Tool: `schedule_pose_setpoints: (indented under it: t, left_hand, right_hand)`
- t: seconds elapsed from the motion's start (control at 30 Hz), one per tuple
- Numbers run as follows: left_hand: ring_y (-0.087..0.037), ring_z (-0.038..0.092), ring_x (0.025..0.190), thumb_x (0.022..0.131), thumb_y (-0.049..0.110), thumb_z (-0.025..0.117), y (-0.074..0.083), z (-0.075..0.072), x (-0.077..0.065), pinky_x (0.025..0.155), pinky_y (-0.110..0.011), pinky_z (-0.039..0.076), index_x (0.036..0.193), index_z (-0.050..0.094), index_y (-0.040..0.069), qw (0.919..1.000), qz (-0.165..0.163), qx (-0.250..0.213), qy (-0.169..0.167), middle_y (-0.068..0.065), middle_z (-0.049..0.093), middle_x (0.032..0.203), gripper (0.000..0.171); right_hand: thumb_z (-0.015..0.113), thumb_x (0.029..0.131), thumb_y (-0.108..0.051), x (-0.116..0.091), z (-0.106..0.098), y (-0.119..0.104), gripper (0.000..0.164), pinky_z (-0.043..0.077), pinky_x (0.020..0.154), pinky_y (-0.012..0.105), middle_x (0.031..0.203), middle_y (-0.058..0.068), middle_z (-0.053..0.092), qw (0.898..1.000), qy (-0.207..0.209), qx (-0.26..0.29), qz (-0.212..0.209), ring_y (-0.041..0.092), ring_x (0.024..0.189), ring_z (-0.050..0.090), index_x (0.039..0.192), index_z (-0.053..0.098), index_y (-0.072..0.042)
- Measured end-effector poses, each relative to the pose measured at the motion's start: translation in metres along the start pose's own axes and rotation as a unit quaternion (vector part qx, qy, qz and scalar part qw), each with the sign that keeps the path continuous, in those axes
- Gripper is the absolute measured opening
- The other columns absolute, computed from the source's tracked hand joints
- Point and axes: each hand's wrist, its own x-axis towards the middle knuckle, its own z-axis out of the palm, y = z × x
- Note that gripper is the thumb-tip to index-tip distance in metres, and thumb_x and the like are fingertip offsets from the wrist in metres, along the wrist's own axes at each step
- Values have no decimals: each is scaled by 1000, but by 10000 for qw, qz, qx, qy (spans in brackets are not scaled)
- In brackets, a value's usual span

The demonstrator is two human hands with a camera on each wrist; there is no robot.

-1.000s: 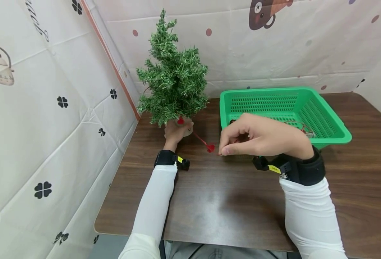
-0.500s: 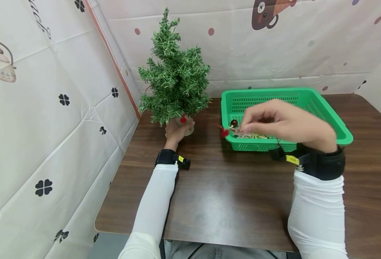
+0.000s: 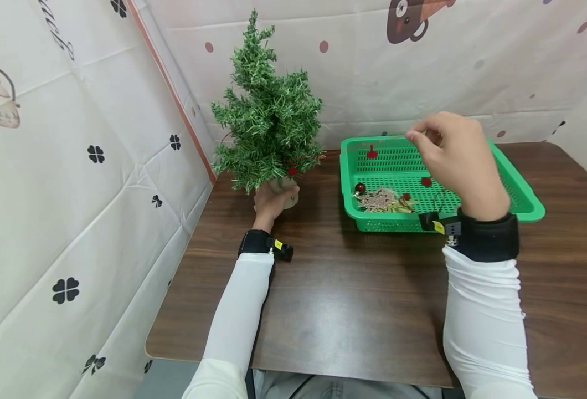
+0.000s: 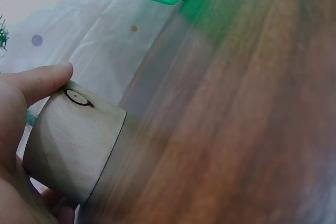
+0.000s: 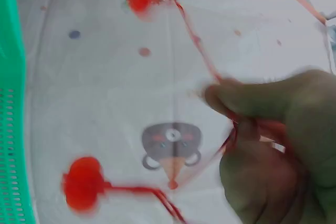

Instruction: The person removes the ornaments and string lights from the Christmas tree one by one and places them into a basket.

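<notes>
A small green artificial Christmas tree (image 3: 268, 122) stands at the table's back left. My left hand (image 3: 271, 205) grips its pale wooden base (image 4: 79, 140), thumb over one side and fingers round the other. Over the green basket, my right hand (image 3: 455, 158) is raised and pinches a thin red string garland (image 5: 194, 40) between thumb and fingers. Red pom-poms hang along the string; one pom-pom (image 5: 84, 184) dangles beside the hand in the right wrist view, another pom-pom (image 3: 292, 170) is at the tree's lower branches. The string runs from the tree toward my right hand.
The green plastic basket (image 3: 388, 221) sits at the back right. Inside lie a dark red bauble (image 3: 360, 188), a pinkish-white heap (image 3: 378, 198) and yellowish pieces (image 3: 400, 205). A patterned sheet (image 3: 363, 83) hangs behind the table (image 3: 323, 310).
My right hand has moved up and to the right from low in front of the basket, drawing the pom-pom string out from the tree. The left hand has stayed on the base.
</notes>
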Motion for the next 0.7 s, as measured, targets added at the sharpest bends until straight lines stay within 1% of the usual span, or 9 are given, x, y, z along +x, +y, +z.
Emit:
schedule_pose_setpoints:
  t: [0.1,0.17,0.27,0.33,0.4,0.47,0.53,0.6,0.7]
  left_hand:
    - [-44,22,152,86,58,74,-1,0,0,122,-68,15,158,33,16,10000,35,-56,5,-15,38,158,93]
    - [-45,23,152,86,57,75,-2,0,1,122,-69,14,157,35,16,9999,59,-82,-4,-14,40,157,91]
    - [-45,24,151,86,56,75,-3,1,1,122,-69,14,154,38,16,9999,59,-112,-17,-14,42,154,88]
    - [-45,24,151,86,56,75,-3,0,1,122,-70,13,154,39,16,9999,76,-117,1,-14,43,154,87]
    - [-45,23,151,86,56,75,-2,0,1,122,-70,13,153,40,17,9999,122,-117,34,-13,44,153,85]
    - [-45,24,151,86,55,75,-2,0,1,122,-70,12,152,41,18,9998,170,-121,54,-13,46,151,82]
    - [-45,25,151,87,55,75,-2,0,0,122,-70,13,150,43,19,9997,193,-116,81,-12,47,149,80]
    - [-45,26,150,87,55,75,-1,0,-1,121,-70,14,147,46,18,9997,184,-114,83,-12,49,147,77]
    - [-45,26,150,87,56,75,-1,0,-2,121,-70,14,147,46,18,9998,148,-120,64,-12,49,148,77]
  right_hand:
    - [56,106,-26,4,8,-4,32,43,77,41,99,19,67,9990,346,248,93,30,86,57,114,74,-1]
    - [55,106,-25,6,11,-2,32,45,84,48,105,20,69,9989,266,370,146,34,94,60,115,72,0]
    - [53,107,-27,8,14,2,32,46,77,48,105,21,69,9986,-293,338,281,33,88,58,115,71,-1]
    - [52,107,-26,8,15,7,31,43,67,42,101,19,70,9946,-958,234,314,30,80,56,115,70,-2]
    - [52,107,-23,9,16,12,28,41,63,38,94,15,69,9833,-1797,117,264,26,75,54,112,70,-3]
    - [52,105,-16,10,20,17,23,43,64,36,90,11,68,9633,-2672,183,176,24,75,54,109,71,-3]
    - [52,103,-10,11,25,20,21,44,66,35,84,7,65,9413,-3366,235,112,22,75,54,102,72,-4]
    - [53,101,-9,11,32,22,20,43,66,35,78,4,61,9254,-3781,262,102,20,72,53,95,72,-5]
    - [56,101,-12,12,41,22,20,42,64,34,71,2,56,9178,-3962,215,106,18,66,50,88,71,-7]
